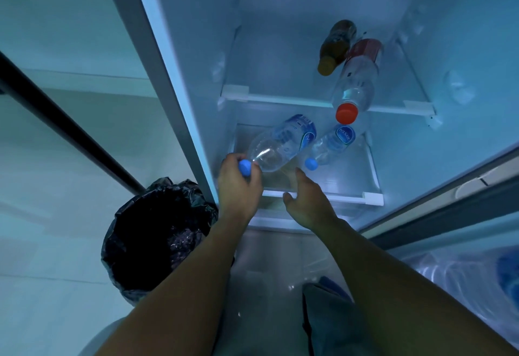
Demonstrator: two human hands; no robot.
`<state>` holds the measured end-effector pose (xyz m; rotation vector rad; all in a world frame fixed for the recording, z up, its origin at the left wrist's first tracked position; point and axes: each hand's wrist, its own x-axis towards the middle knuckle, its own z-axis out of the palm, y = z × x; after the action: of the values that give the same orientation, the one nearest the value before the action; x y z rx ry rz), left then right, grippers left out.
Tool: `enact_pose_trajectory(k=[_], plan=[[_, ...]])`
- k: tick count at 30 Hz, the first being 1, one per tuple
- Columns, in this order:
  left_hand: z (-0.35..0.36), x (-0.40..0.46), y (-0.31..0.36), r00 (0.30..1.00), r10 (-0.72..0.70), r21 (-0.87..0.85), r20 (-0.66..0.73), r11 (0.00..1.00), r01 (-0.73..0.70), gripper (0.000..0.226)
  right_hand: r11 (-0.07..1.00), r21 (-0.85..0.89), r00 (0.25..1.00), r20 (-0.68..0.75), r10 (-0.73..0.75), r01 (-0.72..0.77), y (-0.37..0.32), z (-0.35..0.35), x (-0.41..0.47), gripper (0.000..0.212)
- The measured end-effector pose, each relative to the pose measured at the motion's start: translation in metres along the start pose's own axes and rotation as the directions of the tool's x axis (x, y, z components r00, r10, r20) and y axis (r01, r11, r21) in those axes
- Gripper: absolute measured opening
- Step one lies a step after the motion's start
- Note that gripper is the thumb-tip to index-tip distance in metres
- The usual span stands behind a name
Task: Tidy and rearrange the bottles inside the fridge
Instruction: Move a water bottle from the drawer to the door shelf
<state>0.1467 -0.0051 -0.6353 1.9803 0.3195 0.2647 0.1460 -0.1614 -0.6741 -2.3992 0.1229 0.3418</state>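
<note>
left hand [238, 184]: fingers curled round large bottle [280, 145] at its blue cap | right hand [307, 201]: fingers spread, empty | small bottle [328, 146] just beyond them | risk: tilted large bottle may slip and topple it

Left arm: bare forearm, enters from near left, extends far toward centre. Left hand [238, 184]: back up, fingers curled round blue cap and neck of bottle [280, 145]; bottle tilted, base pointing far right.

Right arm: bare forearm, enters from near right, angled far and left. Right hand [307, 201]: fingers straight, loosely spread, pointing far; thumb out to left; holds nothing. Sits just right of left hand, apart from it.
</note>
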Motion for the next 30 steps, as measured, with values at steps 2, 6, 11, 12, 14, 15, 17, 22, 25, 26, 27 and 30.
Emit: enact_pose_trajectory(k=[2,6,11,12,14,15,17,22,25,26,27,30], plan=[[-0.009,-0.005,0.007,0.993,0.105,-0.05,-0.054,0.993,-0.108,0.02,0.999,0.038,0.998,-0.065,0.001,0.001,-0.006,-0.001,-0.003,0.064],[-0.021,-0.011,0.022,0.937,0.344,-0.041,-0.065,0.937,-0.347,0.023,0.992,0.109,0.98,-0.193,-0.043,0.065,-0.016,-0.003,-0.008,0.073],[-0.029,-0.019,0.045,0.86,0.485,-0.052,-0.161,0.866,-0.498,0.025,0.966,0.24,0.939,-0.344,-0.007,0.095,-0.022,0.002,-0.007,0.093],[-0.031,-0.019,0.053,0.843,0.503,-0.055,-0.191,0.852,-0.521,0.026,0.961,0.261,0.928,-0.372,0.009,0.095,-0.021,0.003,-0.007,0.099],[-0.036,-0.017,0.071,0.79,0.564,-0.039,-0.24,0.808,-0.588,0.028,0.948,0.298,0.916,-0.402,0.019,0.111,-0.02,0.004,-0.005,0.106],[-0.038,-0.015,0.079,0.766,0.591,-0.04,-0.254,0.784,-0.619,0.03,0.944,0.305,0.914,-0.406,0.008,0.127,-0.02,0.005,-0.003,0.107],[-0.041,-0.011,0.095,0.756,0.603,-0.092,-0.256,0.763,-0.64,0.032,0.937,0.302,0.915,-0.402,-0.044,0.177,-0.02,0.005,0.0,0.102],[-0.043,-0.003,0.109,0.86,0.502,-0.226,-0.094,0.83,-0.509,0.044,0.892,0.348,0.924,-0.344,-0.166,0.29,-0.026,0.002,-0.003,0.084],[-0.04,0.001,0.106,0.88,0.464,-0.225,0.102,0.873,-0.433,0.07,0.873,0.388,0.932,-0.318,-0.173,0.294,-0.027,-0.004,-0.004,0.081],[-0.038,0.002,0.107,0.88,0.455,-0.218,0.141,0.881,-0.42,0.078,0.869,0.399,0.935,-0.309,-0.173,0.292,-0.026,-0.007,-0.004,0.079],[-0.034,0.003,0.107,0.88,0.448,-0.21,0.157,0.886,-0.413,0.084,0.869,0.404,0.939,-0.3,-0.171,0.287,-0.025,-0.008,-0.003,0.078],[-0.024,0.007,0.109,0.875,0.448,-0.216,0.185,0.887,-0.409,0.087,0.881,0.383,0.94,-0.297,-0.166,0.276,-0.023,-0.012,-0.002,0.077]])
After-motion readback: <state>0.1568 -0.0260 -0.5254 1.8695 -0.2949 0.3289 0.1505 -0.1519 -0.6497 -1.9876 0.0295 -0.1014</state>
